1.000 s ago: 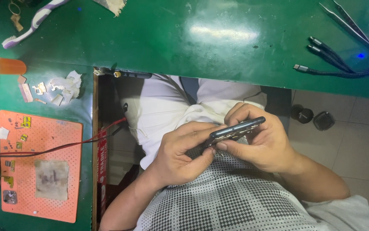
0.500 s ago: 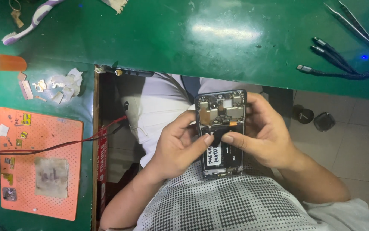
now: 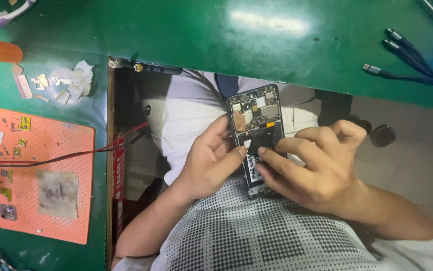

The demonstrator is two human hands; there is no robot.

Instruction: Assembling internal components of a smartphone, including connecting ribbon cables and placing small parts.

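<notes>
An opened smartphone (image 3: 254, 118) with its back cover off lies face down over my lap, its circuit board and black battery exposed. My left hand (image 3: 207, 160) grips its left edge, thumb resting on the battery. My right hand (image 3: 313, 163) holds the right side, its index finger pressing on the battery area next to the left thumb. The phone's lower end is hidden between my hands.
A green workbench (image 3: 186, 35) runs along the top and left. On the left lie an orange perforated mat (image 3: 41, 170), a red and black wire (image 3: 66, 158), white paper scraps (image 3: 71, 83) and a toothbrush (image 3: 11, 12). Charging cables (image 3: 402, 55) lie top right.
The phone has been turned from edge-on to flat, showing its open back. My fingers have shifted onto the battery area, and the view has moved slightly.
</notes>
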